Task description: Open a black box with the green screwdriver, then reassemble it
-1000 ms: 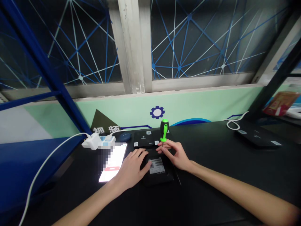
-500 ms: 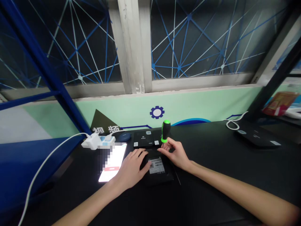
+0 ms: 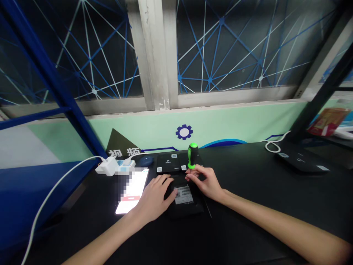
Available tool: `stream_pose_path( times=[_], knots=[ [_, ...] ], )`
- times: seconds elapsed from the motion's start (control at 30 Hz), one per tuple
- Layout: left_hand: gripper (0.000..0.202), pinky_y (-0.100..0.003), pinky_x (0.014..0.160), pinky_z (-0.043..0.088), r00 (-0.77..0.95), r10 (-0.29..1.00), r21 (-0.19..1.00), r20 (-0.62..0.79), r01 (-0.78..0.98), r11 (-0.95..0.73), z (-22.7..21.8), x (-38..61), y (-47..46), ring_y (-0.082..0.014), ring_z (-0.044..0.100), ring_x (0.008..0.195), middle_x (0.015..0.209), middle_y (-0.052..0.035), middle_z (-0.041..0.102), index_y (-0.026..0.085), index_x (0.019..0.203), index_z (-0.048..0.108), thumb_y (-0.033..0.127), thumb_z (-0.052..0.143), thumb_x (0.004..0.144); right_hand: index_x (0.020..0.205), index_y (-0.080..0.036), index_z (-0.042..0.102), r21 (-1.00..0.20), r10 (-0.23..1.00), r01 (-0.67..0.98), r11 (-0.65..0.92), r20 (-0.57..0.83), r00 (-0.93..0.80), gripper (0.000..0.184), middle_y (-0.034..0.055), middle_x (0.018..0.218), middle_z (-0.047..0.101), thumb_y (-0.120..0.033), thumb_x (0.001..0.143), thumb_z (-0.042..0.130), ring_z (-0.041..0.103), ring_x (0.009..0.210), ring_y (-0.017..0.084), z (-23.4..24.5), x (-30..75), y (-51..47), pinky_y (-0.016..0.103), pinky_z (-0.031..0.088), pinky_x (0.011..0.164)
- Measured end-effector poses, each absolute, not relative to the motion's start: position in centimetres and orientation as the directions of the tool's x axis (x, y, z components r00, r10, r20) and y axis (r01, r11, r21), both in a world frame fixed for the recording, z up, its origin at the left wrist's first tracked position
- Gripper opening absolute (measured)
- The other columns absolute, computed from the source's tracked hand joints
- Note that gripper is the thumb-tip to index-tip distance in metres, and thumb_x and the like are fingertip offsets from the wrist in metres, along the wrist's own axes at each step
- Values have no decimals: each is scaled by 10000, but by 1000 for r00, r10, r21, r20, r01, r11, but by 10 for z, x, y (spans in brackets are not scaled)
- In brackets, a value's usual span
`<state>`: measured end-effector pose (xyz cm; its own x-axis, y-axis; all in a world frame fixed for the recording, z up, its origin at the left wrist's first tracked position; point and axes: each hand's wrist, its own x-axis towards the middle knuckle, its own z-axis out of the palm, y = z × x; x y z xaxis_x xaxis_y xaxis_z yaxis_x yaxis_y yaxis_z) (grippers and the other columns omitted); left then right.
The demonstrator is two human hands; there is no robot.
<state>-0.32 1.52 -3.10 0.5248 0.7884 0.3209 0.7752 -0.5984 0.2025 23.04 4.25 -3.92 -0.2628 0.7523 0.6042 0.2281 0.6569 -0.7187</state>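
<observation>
My right hand (image 3: 205, 181) pinches the shaft end of a screwdriver (image 3: 193, 155) with a green and black handle, which stands nearly upright above a flat black device. My left hand (image 3: 154, 193) lies over the near edge of a black box (image 3: 183, 204) with a white label, holding nothing. The screwdriver's tip is hidden behind my right fingers. A second flat black device (image 3: 168, 162) with small labels sits just beyond, close to the screwdriver.
A lit phone (image 3: 131, 190) with a blurred screen lies left of my left hand. Behind it are a white charger on a power strip (image 3: 116, 166), a dark mouse (image 3: 146, 160) and a white cable. A black device (image 3: 302, 162) and a coiled cable sit at the right.
The screwdriver has dropped slightly lower, and my right fingers sit closer around its base. My left hand has not visibly moved.
</observation>
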Motion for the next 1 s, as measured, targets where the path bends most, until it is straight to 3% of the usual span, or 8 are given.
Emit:
stream_pose_path(
  times=[0.13, 0.33, 0.47, 0.83, 1.0],
  knots=[
    [347, -425, 945, 476, 526, 788, 213, 321, 771, -601, -28, -2, 14, -254, 549, 1164, 1274, -65, 586, 248, 1242, 554, 449, 400, 1005, 800, -195, 622, -720, 770, 274, 638, 596, -228, 227, 14, 680, 642, -404, 881, 665, 593, 570, 142, -38, 228, 43, 255, 518, 554],
    [348, -418, 962, 469, 523, 789, 216, 321, 771, -599, -29, -3, 15, -251, 539, 1189, 1286, -62, 582, 245, 1240, 556, 451, 405, 1004, 985, -184, 621, -751, 769, 194, 632, 574, -282, 218, 54, 790, 718, -379, 974, 525, 680, 684, 167, -34, 230, 39, 286, 561, 679],
    [355, -418, 957, 469, 526, 787, 213, 322, 770, -601, -31, -4, 15, -249, 544, 1175, 1274, -62, 586, 245, 1254, 546, 453, 407, 1003, 988, -191, 632, -717, 736, 192, 670, 607, -299, 210, 67, 842, 748, -359, 988, 505, 713, 766, 189, -35, 231, 39, 321, 565, 772],
    [349, -423, 948, 474, 526, 785, 218, 326, 766, -604, -29, -3, 15, -253, 550, 1160, 1271, -66, 587, 245, 1247, 552, 448, 403, 1005, 878, -205, 622, -710, 747, 235, 664, 623, -232, 147, 39, 751, 724, -341, 934, 605, 691, 665, 177, -37, 228, 41, 278, 552, 657],
    [332, -416, 956, 472, 528, 780, 217, 336, 762, -610, -29, -3, 15, -250, 548, 1172, 1262, -59, 592, 250, 1235, 557, 438, 412, 1003, 957, -199, 645, -725, 755, 218, 653, 602, -259, 177, 53, 791, 734, -348, 966, 549, 697, 699, 183, -36, 229, 39, 292, 553, 684]
  ],
)
